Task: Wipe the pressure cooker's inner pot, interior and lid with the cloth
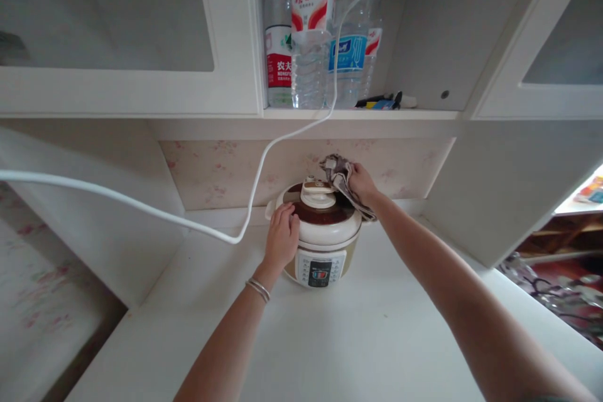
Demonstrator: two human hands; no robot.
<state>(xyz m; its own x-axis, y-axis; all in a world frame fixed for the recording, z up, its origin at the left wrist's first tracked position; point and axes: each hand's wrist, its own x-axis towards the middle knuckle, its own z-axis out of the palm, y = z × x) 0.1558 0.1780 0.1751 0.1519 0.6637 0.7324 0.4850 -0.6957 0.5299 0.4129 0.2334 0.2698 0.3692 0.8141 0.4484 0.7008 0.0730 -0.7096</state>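
Two bare forearms come in from the bottom edge, a thin bracelet (258, 289) on the left wrist; both reach over the white table (367, 339) to a beige pressure cooker (325, 245) sitting near the back wall, control panel (320, 268) facing the camera. Left hand (281, 235) sits on the left edge of the brown lid (330, 210), fingers curled over it; can't really tell if that grip is clamped or just resting. Right hand (362, 181) has its grip closed on a crumpled checked cloth (340, 177), pressed onto the lid's back right, just beside the handle. White cable (141, 206) droops across the left side; water bottles (311, 31) stand on the shelf (367, 114) above.
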